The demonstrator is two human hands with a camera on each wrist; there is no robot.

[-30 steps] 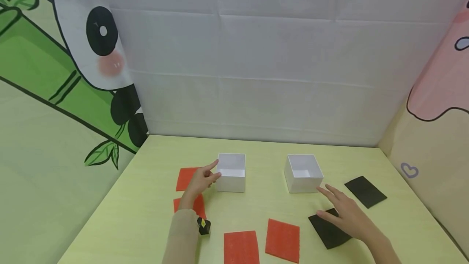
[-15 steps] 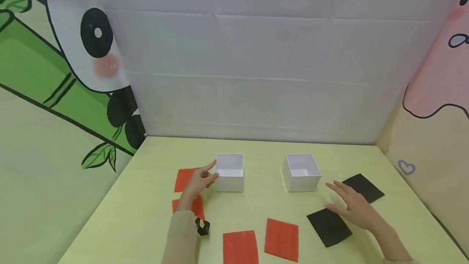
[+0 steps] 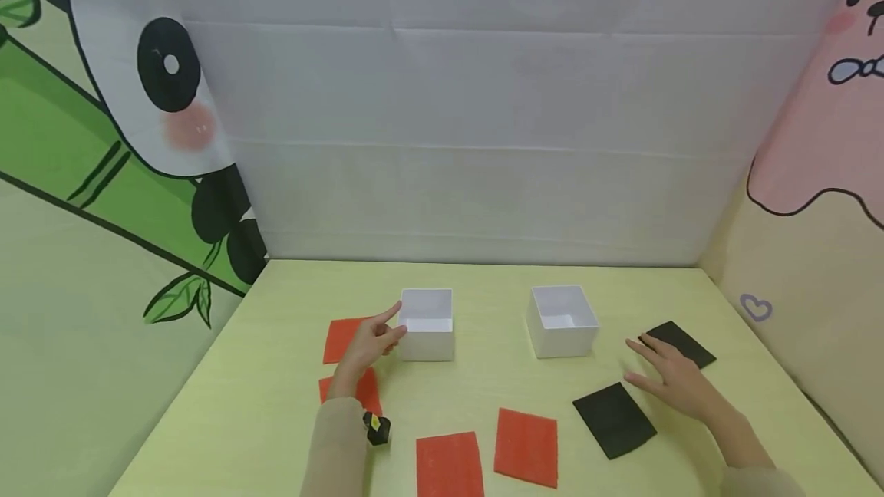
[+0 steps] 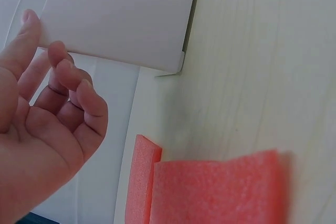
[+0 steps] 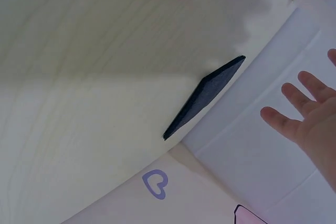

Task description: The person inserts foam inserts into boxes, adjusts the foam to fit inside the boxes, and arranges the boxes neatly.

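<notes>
Two white open-topped boxes stand on the table, the left box (image 3: pixel 426 345) and the right box (image 3: pixel 562 341). My left hand (image 3: pixel 368 345) is at the left box's left side, its index finger and thumb stretched to the rim. In the left wrist view the other fingers of this hand (image 4: pixel 58 114) are loosely bent below the box (image 4: pixel 121 19). My right hand (image 3: pixel 680 383) hovers palm down with spread fingers and holds nothing. Its fingertips overlap the far black foam square (image 3: pixel 680 342); the near black foam square (image 3: pixel 615 420) lies to their left.
Two red foam squares lie at the front, one (image 3: pixel 450 466) left of the other (image 3: pixel 526 447). Two more, a far one (image 3: pixel 338 340) and a near one (image 3: pixel 369 391), lie partly under the left forearm. A white sheet (image 3: pixel 442 198) hangs behind the table.
My right hand has moved right, from beside the right box and over the near black foam square to the far one. My left hand stays at the left box. The head view has shifted slightly right.
</notes>
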